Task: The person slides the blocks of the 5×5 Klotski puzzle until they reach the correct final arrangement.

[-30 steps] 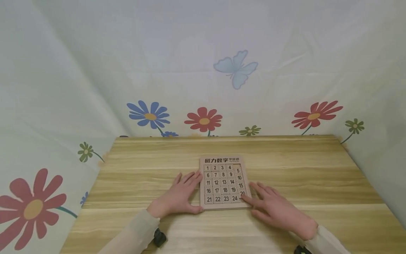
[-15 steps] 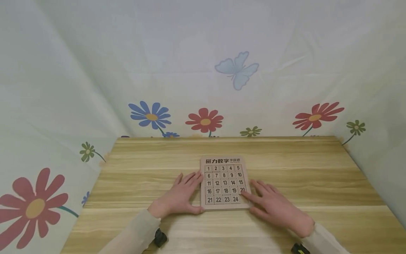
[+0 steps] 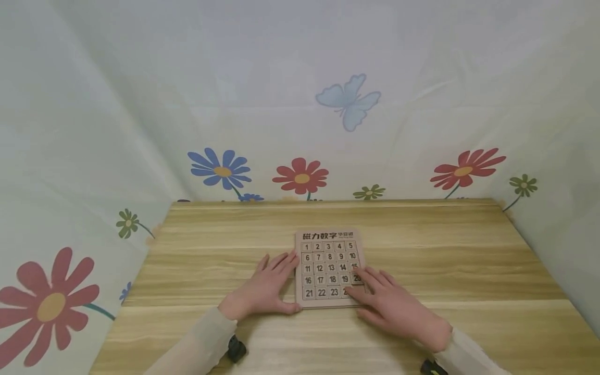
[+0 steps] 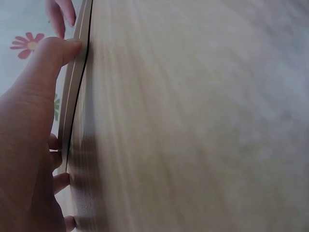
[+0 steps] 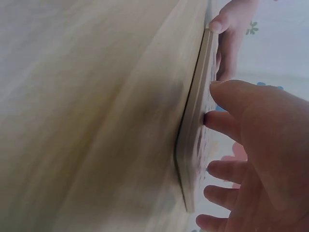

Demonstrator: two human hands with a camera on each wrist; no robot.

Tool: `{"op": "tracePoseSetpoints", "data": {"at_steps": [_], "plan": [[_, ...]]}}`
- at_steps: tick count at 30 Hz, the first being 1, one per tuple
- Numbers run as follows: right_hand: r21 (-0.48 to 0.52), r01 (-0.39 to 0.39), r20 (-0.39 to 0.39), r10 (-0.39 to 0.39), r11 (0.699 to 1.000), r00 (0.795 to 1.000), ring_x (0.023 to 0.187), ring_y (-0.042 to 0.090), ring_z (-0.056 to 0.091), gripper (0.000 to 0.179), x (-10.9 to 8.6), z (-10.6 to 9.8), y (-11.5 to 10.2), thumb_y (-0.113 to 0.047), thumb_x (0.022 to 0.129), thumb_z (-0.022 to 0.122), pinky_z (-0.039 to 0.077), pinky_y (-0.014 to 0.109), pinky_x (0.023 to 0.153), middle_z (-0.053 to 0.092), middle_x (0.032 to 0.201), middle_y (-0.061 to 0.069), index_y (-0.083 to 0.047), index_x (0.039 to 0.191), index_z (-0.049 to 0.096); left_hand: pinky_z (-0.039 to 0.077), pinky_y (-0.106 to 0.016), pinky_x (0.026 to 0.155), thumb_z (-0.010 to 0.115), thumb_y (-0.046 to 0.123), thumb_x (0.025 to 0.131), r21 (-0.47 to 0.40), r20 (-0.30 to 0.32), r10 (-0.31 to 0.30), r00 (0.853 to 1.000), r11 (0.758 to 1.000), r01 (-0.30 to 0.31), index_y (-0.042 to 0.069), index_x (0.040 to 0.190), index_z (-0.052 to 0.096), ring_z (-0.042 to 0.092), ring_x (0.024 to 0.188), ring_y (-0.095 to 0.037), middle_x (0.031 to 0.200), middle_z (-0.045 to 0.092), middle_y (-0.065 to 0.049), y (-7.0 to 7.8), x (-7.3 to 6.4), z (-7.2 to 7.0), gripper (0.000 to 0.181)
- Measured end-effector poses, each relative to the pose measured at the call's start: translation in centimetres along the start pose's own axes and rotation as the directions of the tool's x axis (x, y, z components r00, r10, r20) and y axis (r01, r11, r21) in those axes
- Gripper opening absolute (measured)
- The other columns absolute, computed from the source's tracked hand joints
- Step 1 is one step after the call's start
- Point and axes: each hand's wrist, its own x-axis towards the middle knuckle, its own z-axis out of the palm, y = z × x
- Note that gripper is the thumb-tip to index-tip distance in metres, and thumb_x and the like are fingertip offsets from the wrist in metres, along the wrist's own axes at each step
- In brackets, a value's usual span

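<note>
A wooden number sliding puzzle (image 3: 332, 237) lies flat on the table, with rows of numbered tiles and printed Chinese characters along its top. My left hand (image 3: 262, 289) rests at its left side, fingers spread, fingertips at the edge and thumb near the lower left corner. In the left wrist view, the left thumb (image 4: 72, 48) touches the board's side. My right hand (image 3: 398, 307) reaches over the puzzle's right side, its index fingertip on the 24 tile, partly covering it. Another finger overlaps the 15 tile (image 3: 354, 266). The right wrist view shows the index finger (image 5: 222, 124) on the board's face.
The wood-grain table (image 3: 234, 224) stretches out on all sides of the puzzle. Behind it hangs a pale cloth backdrop (image 3: 262, 78) printed with flowers and a butterfly. A dark strap device (image 3: 236, 349) sits at the left wrist.
The right column's tiles slid upward, closing the gap above 5 and leaving one at the lower right. My right hand then moved left, from the 20 tile to the 24 tile. My left hand stayed put.
</note>
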Motion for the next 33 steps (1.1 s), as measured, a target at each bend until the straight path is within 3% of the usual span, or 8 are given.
{"op": "tracePoseSetpoints", "data": {"at_steps": [18, 26, 33], "plan": [[0.024, -0.019, 0.022, 0.018, 1.0, 1.0, 0.147, 0.044, 0.039, 0.054, -0.4, 0.3, 0.0, -0.04, 0.102, 0.066, 0.036, 0.067, 0.114, 0.039, 0.163, 0.023, -0.021, 0.151, 0.058, 0.007, -0.066, 0.124, 0.067, 0.074, 0.083, 0.011, -0.004, -0.005, 1.0, 1.0, 0.005, 0.008, 0.167, 0.021, 0.019, 0.158, -0.035, 0.174, 0.015, -0.01, 0.0, -0.1, 0.0, 0.116], [0.024, -0.103, 0.008, 0.103, 0.994, 0.995, 0.147, 0.049, 0.038, 0.066, -0.9, -0.4, 0.6, -0.041, 0.101, 0.067, 0.032, 0.067, 0.117, 0.035, 0.163, 0.027, -0.007, 0.155, 0.05, 0.007, -0.067, 0.124, 0.066, 0.076, 0.083, 0.003, 0.003, -0.007, 1.0, 1.0, 0.007, 0.009, 0.167, 0.021, 0.019, 0.158, -0.036, 0.174, 0.016, -0.009, -0.1, -0.1, -0.1, 0.117], [0.002, -0.109, -0.01, 0.109, 0.994, 0.994, 0.145, 0.05, 0.04, 0.062, -1.2, -0.3, 1.4, -0.039, 0.1, 0.068, 0.035, 0.067, 0.115, 0.039, 0.161, 0.028, -0.008, 0.152, 0.054, 0.006, -0.066, 0.124, 0.066, 0.076, 0.083, -0.001, 0.01, -0.006, 1.0, 1.0, 0.006, 0.009, 0.167, 0.021, 0.018, 0.158, -0.036, 0.174, 0.014, -0.009, -0.2, 0.0, -0.2, 0.117]]}}
